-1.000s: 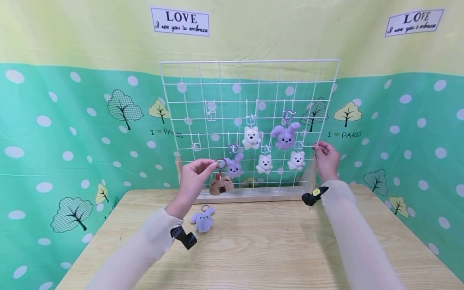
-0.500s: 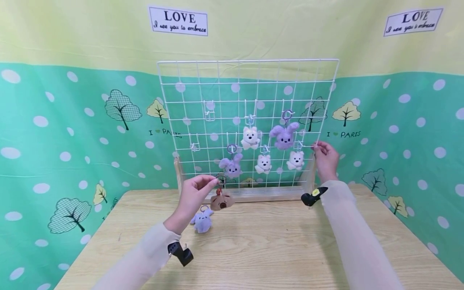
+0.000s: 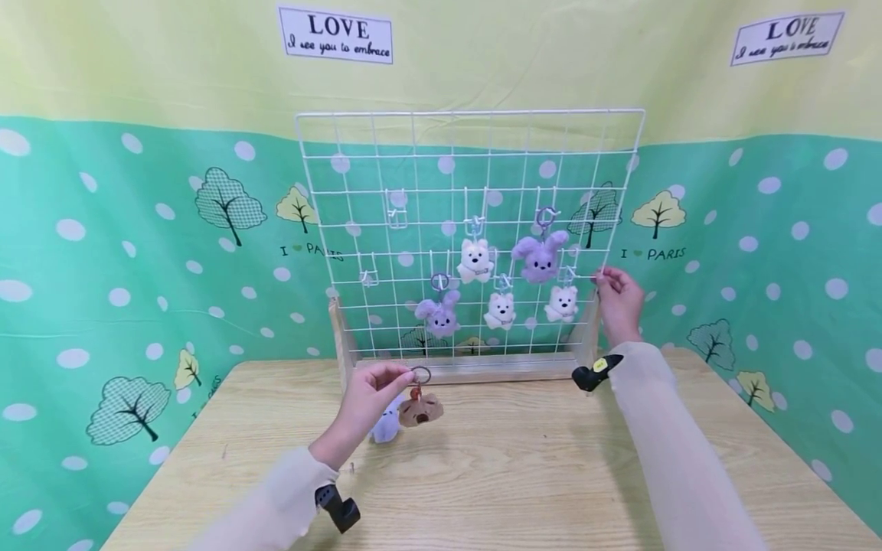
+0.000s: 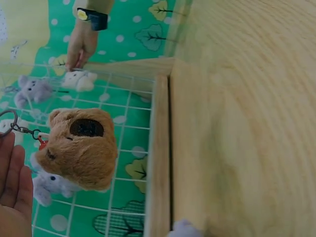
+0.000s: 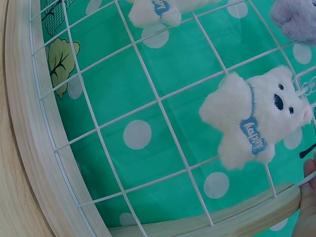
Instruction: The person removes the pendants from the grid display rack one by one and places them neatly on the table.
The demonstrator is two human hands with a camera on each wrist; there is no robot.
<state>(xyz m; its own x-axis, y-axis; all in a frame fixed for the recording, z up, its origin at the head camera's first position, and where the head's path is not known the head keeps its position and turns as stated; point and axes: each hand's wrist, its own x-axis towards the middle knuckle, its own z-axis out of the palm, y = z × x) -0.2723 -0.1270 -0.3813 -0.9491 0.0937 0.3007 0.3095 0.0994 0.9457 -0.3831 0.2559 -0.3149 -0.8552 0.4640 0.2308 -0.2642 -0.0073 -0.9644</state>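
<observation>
My left hand [image 3: 364,402] pinches the metal ring of a brown plush keychain [image 3: 422,411], whose furry head with a dark nose [image 4: 86,127] dangles below the ring over the table. Behind it, partly hidden by my fingers, a pale lilac plush keychain [image 3: 387,427] lies on the table. My right hand [image 3: 622,304] grips the right edge of a white wire grid rack [image 3: 471,112]. On the rack's hooks hang white dog plush keychains [image 3: 475,260] and purple bunny plush keychains [image 3: 540,258]. Close to my right hand hangs one white dog [image 5: 261,116] with a blue tag.
Two hooks on the rack's left side, an upper hook [image 3: 397,217] and a lower hook [image 3: 369,277], carry nothing. A wooden base [image 3: 482,371] holds the grid upright on the wooden table [image 3: 524,474]. A patterned green and yellow cloth [image 3: 758,252] stands behind.
My left hand has lowered the brown plush keychain from in front of the grid to below its base, now overlapping the lilac one. My right hand keeps its place on the grid edge.
</observation>
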